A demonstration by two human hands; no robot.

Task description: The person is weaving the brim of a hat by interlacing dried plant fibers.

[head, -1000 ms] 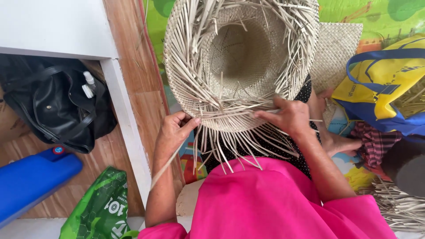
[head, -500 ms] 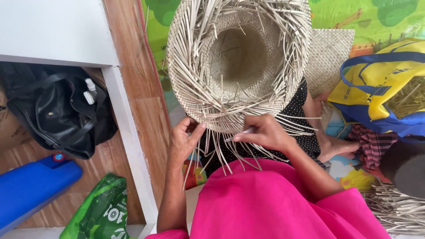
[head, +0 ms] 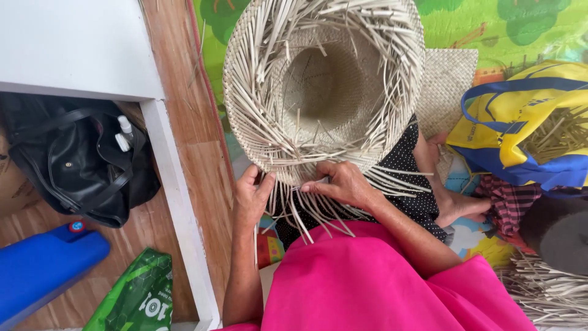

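From the head camera, a person sits with a big straw hat turned crown-down in their lap, so we look into its hollow. The hat is not finished: many loose straw strips stick out all round the brim and hang down toward the pink cloth over the knees. The step in hand looks like weaving the brim edge. To do it well, I think each strip should be pulled snug, kept flat and tucked close beside the last one, so no gaps show. The left hand is at the near edge of the brim, thumb up against the weave and fingers under it, holding the hat steady. The right hand is just beside it, fingers pinched on one thin strip at the brim edge. So the hat sits right above both hands, touching them, with its near rim between them. To the left are a white table leg, a black bag, a blue thing and a green packet. To the right is a yellow and blue bag with more straw inside, and a straw pile on the floor.
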